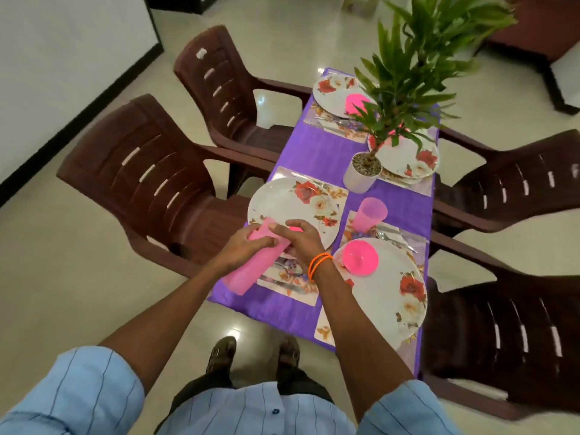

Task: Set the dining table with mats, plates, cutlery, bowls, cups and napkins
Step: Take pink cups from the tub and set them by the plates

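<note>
My left hand [243,251] grips a stack of pink cups [251,271] lying sideways above the near-left place setting. My right hand [298,241] holds the stack's upper end, fingers curled round it. Under my hands lie a floral plate [282,202] and a floral mat [292,287] with cutlery partly hidden. At the near-right setting, a pink bowl [360,257] sits upside down on a floral plate [398,296], with a pink cup [368,214] and cutlery [395,237] beyond it. Two far plates [332,92] [411,158] each carry something pink.
A purple cloth [323,149] covers the narrow table. A potted plant [361,174] stands in the middle, its leaves hiding part of the far settings. Brown plastic chairs [150,180] [508,186] stand along both sides. My feet [254,353] are at the table's near end.
</note>
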